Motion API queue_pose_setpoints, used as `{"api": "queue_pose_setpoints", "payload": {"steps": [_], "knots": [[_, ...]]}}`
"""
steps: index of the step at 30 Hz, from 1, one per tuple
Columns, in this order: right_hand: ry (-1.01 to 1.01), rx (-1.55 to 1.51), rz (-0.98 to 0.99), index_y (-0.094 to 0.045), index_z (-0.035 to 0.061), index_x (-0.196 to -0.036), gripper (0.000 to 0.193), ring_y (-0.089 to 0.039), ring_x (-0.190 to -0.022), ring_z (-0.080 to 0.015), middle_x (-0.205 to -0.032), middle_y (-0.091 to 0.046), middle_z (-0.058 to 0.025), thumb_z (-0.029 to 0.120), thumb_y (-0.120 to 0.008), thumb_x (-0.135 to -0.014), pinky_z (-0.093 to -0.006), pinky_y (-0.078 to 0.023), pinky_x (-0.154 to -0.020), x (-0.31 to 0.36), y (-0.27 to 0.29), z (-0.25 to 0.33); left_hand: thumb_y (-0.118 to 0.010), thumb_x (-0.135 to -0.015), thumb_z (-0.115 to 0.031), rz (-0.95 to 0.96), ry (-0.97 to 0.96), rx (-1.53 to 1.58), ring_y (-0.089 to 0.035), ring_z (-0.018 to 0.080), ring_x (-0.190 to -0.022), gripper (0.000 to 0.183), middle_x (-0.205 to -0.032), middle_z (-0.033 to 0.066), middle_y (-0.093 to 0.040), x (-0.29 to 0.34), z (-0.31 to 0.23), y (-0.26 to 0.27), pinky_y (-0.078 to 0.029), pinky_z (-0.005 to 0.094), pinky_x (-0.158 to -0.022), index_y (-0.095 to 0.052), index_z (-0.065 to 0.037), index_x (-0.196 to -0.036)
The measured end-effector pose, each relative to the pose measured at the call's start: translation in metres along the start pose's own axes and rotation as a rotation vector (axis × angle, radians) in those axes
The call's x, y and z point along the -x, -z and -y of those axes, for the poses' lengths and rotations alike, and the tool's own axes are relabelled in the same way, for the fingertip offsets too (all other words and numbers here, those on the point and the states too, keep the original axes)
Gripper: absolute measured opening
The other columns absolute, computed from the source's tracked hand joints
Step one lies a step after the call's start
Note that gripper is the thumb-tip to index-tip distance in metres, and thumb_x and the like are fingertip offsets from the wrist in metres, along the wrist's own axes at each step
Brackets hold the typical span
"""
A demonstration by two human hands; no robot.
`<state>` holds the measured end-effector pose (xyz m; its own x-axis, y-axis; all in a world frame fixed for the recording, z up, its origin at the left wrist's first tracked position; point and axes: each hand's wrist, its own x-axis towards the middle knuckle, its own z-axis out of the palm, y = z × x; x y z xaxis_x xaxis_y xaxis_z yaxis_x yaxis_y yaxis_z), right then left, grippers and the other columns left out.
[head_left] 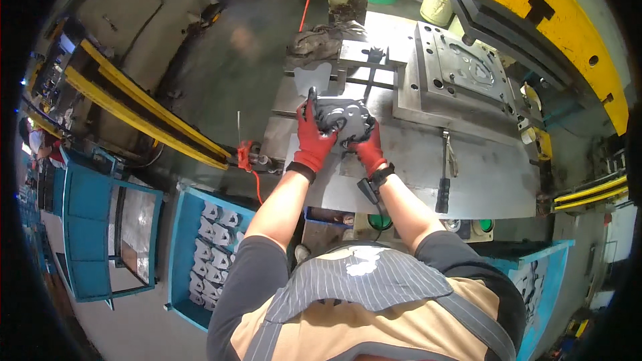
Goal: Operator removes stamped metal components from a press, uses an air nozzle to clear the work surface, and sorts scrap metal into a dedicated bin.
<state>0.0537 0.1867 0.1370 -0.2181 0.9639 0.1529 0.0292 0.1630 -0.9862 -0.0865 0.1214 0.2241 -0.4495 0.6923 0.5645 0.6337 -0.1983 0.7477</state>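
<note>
Over the steel press table (414,190) I hold a grey, glossy stamped metal plate (349,112) with holes in it. My left hand (315,139), in a red glove with dark fingertips, grips its left side, thumb on top. My right hand (368,146), gloved the same way, is closed on its lower right edge. Just beyond the left fingers lies a flat grey metal blank (313,78). Farther right sits a steel die block (461,70), with a shaped outline on its top face. The undersides of the plate and some fingers are hidden.
A black-handled tool (443,187) lies on the table's right. Crumpled cloth (321,43) rests at the back. The yellow press frame (535,0) overhangs the right. A blue bin (175,261) of metal parts stands lower left, another blue bin (565,246) lower right. An orange hose (259,188) hangs left.
</note>
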Motion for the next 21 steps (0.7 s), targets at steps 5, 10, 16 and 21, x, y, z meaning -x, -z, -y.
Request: {"api": "queue_pose_setpoints", "payload": {"steps": [5, 10, 16, 21], "knots": [[0.116, 0.097, 0.026, -0.034, 0.0040, -0.121, 0.084, -0.050, -0.103, -0.0234, -0.110, -0.050, -0.0107, 0.004, -0.078, -0.050, -0.0324, -0.040, -0.092, 0.012, 0.028, -0.005, -0.081, -0.048, -0.027, 0.061, -0.101, -0.020, -0.044, 0.0374, -0.106, 0.099, -0.117, 0.0181, -0.039, 0.030, -0.001, -0.002, -0.040, 0.0437, -0.089, -0.031, -0.006, -0.131], [0.225, 0.312, -0.051, -0.036, 0.0035, -0.116, 0.080, -0.052, -0.096, -0.0247, -0.104, -0.050, -0.0120, 0.006, -0.080, -0.049, -0.0339, -0.042, -0.086, 0.039, 0.069, 0.021, -0.082, -0.045, -0.027, 0.119, -0.063, 0.044, -0.043, 0.0367, -0.105, 0.099, -0.118, 0.0187, -0.037, 0.050, -0.037, -0.009, -0.039, 0.0435, -0.089, -0.033, -0.005, -0.128], [0.091, 0.132, 0.021, -0.031, 0.0023, -0.128, 0.097, -0.045, -0.108, -0.0278, -0.117, -0.043, -0.0147, 0.009, -0.084, -0.046, -0.0358, -0.039, -0.093, 0.056, 0.109, 0.011, -0.078, -0.053, -0.024, 0.241, -0.160, -0.001, -0.042, 0.0337, -0.107, 0.080, -0.120, 0.0182, -0.041, 0.069, -0.035, -0.050, -0.035, 0.0432, -0.094, -0.042, -0.006, -0.122], [0.249, 0.417, 0.010, -0.021, 0.0020, -0.137, 0.112, -0.022, -0.129, -0.0381, -0.140, -0.021, -0.0209, 0.022, -0.084, -0.047, -0.0407, -0.024, -0.106, 0.058, 0.118, 0.016, -0.062, -0.077, -0.016, 0.108, 0.022, 0.213, -0.033, 0.0352, -0.123, 0.059, -0.130, 0.0172, -0.040, 0.083, -0.020, -0.062, -0.027, 0.0407, -0.102, -0.037, -0.007, -0.130]]}}
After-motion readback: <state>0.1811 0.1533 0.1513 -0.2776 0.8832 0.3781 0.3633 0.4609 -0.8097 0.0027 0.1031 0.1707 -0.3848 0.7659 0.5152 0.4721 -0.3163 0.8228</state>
